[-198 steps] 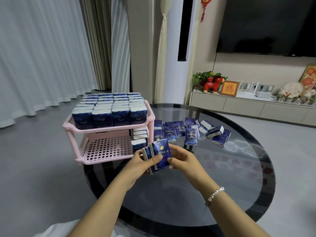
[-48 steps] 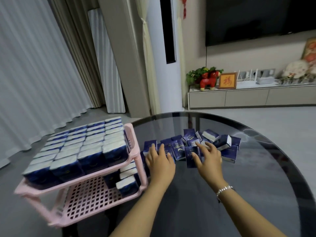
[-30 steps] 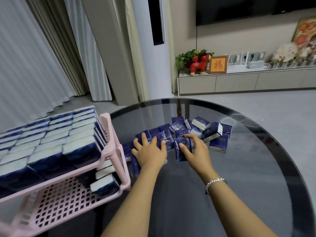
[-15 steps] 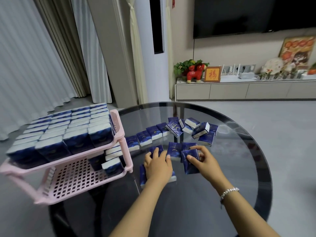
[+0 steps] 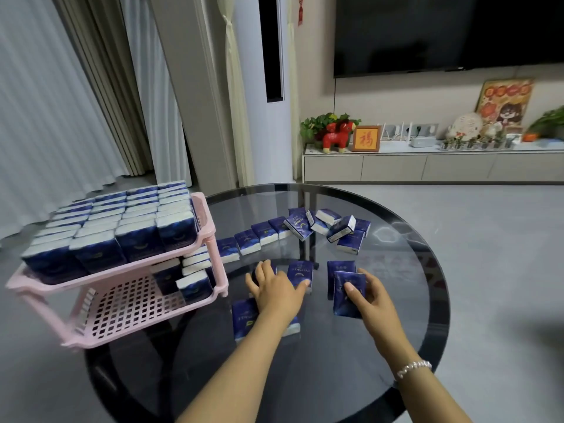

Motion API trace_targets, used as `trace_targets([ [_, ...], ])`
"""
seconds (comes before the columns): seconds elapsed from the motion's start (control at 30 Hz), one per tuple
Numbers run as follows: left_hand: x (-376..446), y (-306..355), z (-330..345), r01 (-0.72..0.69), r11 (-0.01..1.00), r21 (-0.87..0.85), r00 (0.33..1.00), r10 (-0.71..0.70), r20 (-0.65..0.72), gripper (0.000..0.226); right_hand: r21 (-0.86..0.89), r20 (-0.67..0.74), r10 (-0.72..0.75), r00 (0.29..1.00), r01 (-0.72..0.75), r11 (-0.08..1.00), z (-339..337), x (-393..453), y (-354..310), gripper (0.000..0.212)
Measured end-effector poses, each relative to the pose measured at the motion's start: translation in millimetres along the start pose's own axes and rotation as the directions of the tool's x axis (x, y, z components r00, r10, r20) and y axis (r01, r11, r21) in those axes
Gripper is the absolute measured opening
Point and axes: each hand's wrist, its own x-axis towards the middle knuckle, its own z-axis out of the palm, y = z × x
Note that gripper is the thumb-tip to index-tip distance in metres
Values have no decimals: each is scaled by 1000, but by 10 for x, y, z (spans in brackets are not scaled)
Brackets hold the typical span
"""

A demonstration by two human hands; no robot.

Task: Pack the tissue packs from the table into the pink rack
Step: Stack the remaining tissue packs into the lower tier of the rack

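Head view: left hand (image 5: 276,290) flat, fingers spread, pressing down on dark blue tissue packs (image 5: 300,271) lying on round dark glass table (image 5: 427,300), likely raking batch together. Right hand (image 5: 370,296) curls round one upright blue pack (image 5: 348,293), thumb across its face, probably squaring it for stacking. Two-tier pink plastic rack (image 5: 210,227) at left edge: top tier full, lower tier mostly vacant, so near-side placement suits short reach. Loose packs (image 5: 348,228) remain beyond.

We see two bare forearms entering from the near edge, no sleeves on either. Left hand (image 5: 276,293): no rings or watch that we can make out. Right hand (image 5: 374,303): bare too. The right wrist carries a thin bracelet (image 5: 414,368) of small pale beads, possibly pearls; the view is too soft to say.
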Motion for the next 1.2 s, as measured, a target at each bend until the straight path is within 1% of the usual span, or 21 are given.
trace_targets([
  [0.1,74,33,-3,25,990,-142,1000,-25,0,57,85,-1,22,1000,-21,996,-17,2,25,39],
  [0.17,81,61,-20,-15,970,-242,999,8,-31,47,126,-5,28,1000,-28,992,-21,15,25,38],
  [0.23,49,65,-35,-52,930,-363,997,30,-65,31,143,-1,27,1000,-27,989,-24,21,14,37],
  [0.3,13,18,-56,-76,850,-521,996,43,-75,25,168,14,24,1000,-26,985,-24,21,-6,34],
  [0.37,-50,-75,-122,-125,740,-660,992,71,-109,29,204,51,27,998,-37,978,5,5,-45,31],
  [0.47,-165,-251,-281,-131,598,-791,991,63,-116,39,229,137,5,990,-37,973,132,-37,-129,31],
  [0.53,-232,-393,-380,-101,502,-859,995,32,-98,38,241,195,-9,981,-40,970,269,-71,-195,36],
  [0.6,-302,-532,-483,-78,417,-906,996,-7,-89,30,260,240,-19,971,-46,965,423,-113,-260,40],
  [0.67,-364,-674,-578,-63,344,-937,995,-47,-85,19,267,284,-23,959,-56,962,582,-167,-313,39],
  [0.73,-413,-825,-624,-18,285,-958,997,-70,-40,10,266,326,-28,945,-64,962,737,-243,-365,36],
  [0.77,-435,-899,-636,21,263,-965,996,-87,-2,10,263,345,-29,938,-67,963,815,-281,-388,35],
  [0.83,-456,-1067,-641,70,226,-972,992,-115,45,14,248,375,-17,927,-83,965,965,-348,-423,35],
  [0.93,-504,-1321,-669,85,217,-972,985,-168,48,19,190,423,8,906,-97,977,1135,-402,-447,33],
  [1.03,-544,-1542,-664,157,129,-979,972,-197,130,29,59,507,26,861,-65,996,1229,-354,-486,22],
  [1.13,-602,-1675,-670,234,53,-971,964,-145,224,55,-71,606,60,793,-21,997,1351,-280,-570,19],
  [1.17,-611,-1728,-671,246,28,-969,965,-104,242,62,-101,629,75,774,-14,995,1406,-266,-599,18],
  [1.2,-621,-1763,-675,261,-7,-965,964,-47,261,65,-125,644,87,760,-8,992,1456,-257,-627,18],
])
